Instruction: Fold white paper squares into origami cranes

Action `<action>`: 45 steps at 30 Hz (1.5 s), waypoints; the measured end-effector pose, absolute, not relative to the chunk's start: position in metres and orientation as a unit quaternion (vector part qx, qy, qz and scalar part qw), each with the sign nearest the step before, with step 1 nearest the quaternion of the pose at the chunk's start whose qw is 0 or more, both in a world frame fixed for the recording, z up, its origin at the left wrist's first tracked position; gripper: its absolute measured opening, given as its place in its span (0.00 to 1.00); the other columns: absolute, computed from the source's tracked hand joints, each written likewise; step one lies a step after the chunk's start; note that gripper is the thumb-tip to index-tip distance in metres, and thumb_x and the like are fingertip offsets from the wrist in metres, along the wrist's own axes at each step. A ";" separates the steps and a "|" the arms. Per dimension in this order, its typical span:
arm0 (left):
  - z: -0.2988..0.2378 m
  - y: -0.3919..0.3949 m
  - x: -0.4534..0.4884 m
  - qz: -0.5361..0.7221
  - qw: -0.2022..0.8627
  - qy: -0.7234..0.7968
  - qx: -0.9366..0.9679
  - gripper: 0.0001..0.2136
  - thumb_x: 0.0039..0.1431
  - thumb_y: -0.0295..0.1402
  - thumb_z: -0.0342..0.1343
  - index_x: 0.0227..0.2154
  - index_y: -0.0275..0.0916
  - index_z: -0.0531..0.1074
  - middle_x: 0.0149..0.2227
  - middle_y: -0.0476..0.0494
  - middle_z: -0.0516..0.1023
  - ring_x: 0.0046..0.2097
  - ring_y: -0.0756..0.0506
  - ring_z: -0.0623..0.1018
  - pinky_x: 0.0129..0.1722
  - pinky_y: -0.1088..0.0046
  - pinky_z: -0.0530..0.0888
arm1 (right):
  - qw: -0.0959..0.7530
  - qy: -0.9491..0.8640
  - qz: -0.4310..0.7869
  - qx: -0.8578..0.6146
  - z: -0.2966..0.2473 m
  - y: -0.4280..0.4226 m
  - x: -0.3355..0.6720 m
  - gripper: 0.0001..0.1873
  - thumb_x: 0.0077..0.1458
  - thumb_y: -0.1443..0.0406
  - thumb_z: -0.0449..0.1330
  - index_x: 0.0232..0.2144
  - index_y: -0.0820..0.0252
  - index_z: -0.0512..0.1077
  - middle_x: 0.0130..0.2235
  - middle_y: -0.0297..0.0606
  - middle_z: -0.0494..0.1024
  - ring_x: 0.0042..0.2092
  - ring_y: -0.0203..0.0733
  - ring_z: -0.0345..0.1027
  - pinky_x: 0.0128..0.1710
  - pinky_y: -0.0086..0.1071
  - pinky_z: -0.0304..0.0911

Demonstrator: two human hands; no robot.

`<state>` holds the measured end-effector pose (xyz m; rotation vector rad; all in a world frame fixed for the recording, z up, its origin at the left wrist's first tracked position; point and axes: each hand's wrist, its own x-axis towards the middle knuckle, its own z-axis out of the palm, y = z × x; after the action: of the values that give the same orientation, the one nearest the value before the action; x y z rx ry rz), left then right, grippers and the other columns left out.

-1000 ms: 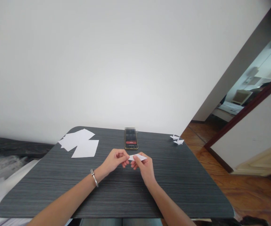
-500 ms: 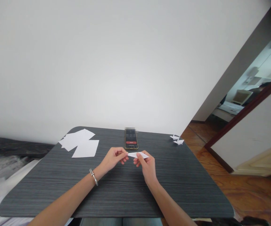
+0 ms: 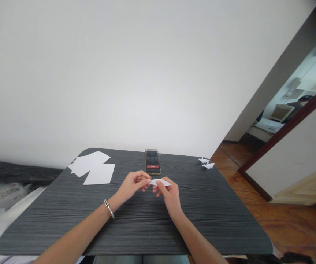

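A small folded piece of white paper, narrow and pointed, is held up between both hands over the middle of the table. My left hand pinches its left end between thumb and fingertips. On the right side, my right hand grips the paper with the thumb on top and the fingers behind it. The fingers partly cover both ends of the paper. Just beyond the hands lies a phone with its screen lit.
Several loose white paper sheets overlap at the table's back left. Two small folded paper figures stand at the back right edge. The dark table meets a white wall. Through a doorway at right, a person is partly visible.
My right hand has shifted slightly left and down, bringing both hands closer together. Less of the folded paper's left tip shows now. More of the person in the doorway is visible.
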<state>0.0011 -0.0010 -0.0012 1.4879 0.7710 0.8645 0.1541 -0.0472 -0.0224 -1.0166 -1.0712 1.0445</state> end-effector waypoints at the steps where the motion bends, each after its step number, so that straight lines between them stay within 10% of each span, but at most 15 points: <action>1: -0.001 -0.001 0.001 0.371 0.578 0.329 0.648 0.10 0.49 0.36 0.56 0.28 0.32 0.70 0.23 0.48 0.72 0.23 0.52 0.71 0.24 0.77 0.68 | 0.614 -0.468 0.457 -0.441 -0.022 -0.048 0.154 0.11 0.47 0.60 0.59 0.24 0.63 0.71 0.21 0.36 0.74 0.23 0.36 0.68 0.17 0.24 0.59; 13: 0.002 -0.003 -0.003 0.401 0.391 0.358 0.747 0.10 0.52 0.35 0.53 0.24 0.34 0.72 0.25 0.46 0.74 0.26 0.50 0.70 0.26 0.76 0.67 | 0.602 -0.422 0.538 -0.413 -0.020 -0.047 0.155 0.15 0.47 0.56 0.58 0.27 0.64 0.71 0.22 0.36 0.75 0.21 0.33 0.68 0.17 0.22 0.59; 45: -0.004 -0.003 0.005 0.399 0.568 0.323 0.643 0.10 0.48 0.34 0.57 0.30 0.35 0.64 0.24 0.50 0.70 0.25 0.53 0.69 0.25 0.77 0.68 | 0.567 -0.495 0.499 -0.430 -0.027 -0.043 0.152 0.10 0.44 0.61 0.61 0.18 0.61 0.70 0.18 0.30 0.70 0.20 0.32 0.60 0.20 0.25 0.58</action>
<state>0.0054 -0.0034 -0.0037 1.5111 0.7579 0.9363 0.1517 -0.0427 -0.0268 -1.0097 -1.1627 1.1737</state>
